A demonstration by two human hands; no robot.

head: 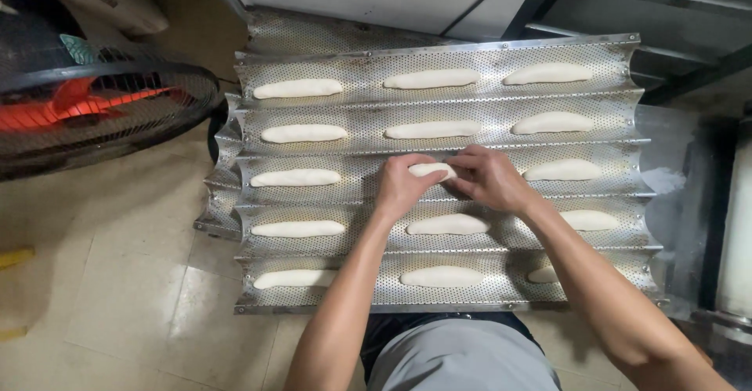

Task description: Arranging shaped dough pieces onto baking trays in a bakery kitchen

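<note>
A perforated metal baking tray [368, 117] with long wavy channels lies in front of me, holding several pale, elongated dough pieces such as one at the top left [298, 88]. Both hands meet over the middle of the third channel. My left hand [403, 187] and my right hand [489, 177] pinch the two ends of one dough piece [432, 170], which rests in that channel and is mostly covered by my fingers. Another dough piece [448, 225] lies just below my hands, in the fourth channel.
More perforated trays [223, 203] are stacked under the top one, sticking out at the left. A standing fan [94, 109] with red blades sits at the left on the tiled floor [117, 297]. Metal rack framing [627, 15] is at the upper right.
</note>
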